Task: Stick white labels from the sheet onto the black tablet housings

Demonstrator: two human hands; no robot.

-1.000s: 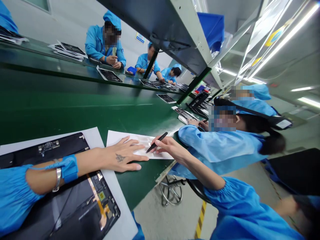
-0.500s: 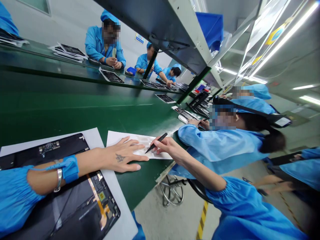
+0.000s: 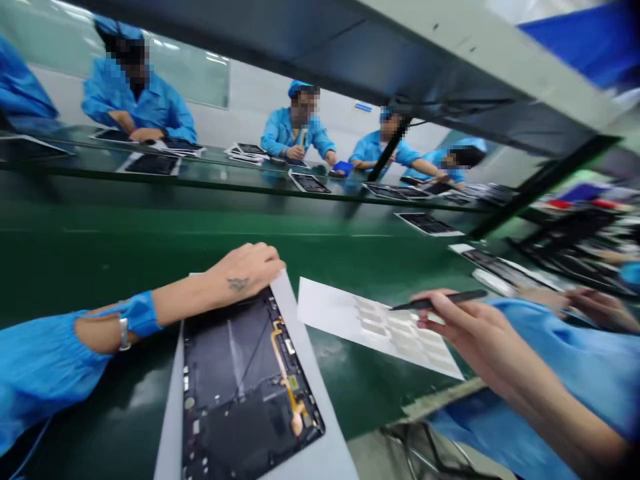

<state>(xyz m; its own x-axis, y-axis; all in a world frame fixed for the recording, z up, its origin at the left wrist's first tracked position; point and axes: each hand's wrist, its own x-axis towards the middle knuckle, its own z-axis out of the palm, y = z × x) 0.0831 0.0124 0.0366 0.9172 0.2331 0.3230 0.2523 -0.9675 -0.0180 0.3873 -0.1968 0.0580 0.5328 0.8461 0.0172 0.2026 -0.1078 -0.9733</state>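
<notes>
the right hand (image 3: 465, 327) is closed in a pencil-like pinch on a slim black tool (image 3: 467, 295), its tip close above the pale pieces (image 3: 380, 323) on a white sheet (image 3: 320, 307). that sheet lies near the tabletop's (image 3: 345, 387) near right edge, one corner almost at the rim. to work well here, i'd hold the tool low and slanted, catch a piece by its edge, and steady the sheet so it doesn't slide off. the left hand (image 3: 250, 270) rests over the upper right corner of an opened tablet shell (image 3: 250, 373), its fingers together and bent; light pressure seems wise, clear of the orange ribbon cable (image 3: 290, 393).

the left fingertips are hidden, so i cannot tell whether they grip the shell or just lie on it. the tool's tip is too small to say whether it touches a piece. the shell's lower end is cut off by the frame, and the right side blurs around a co-worker's sleeve (image 3: 575, 360).
</notes>
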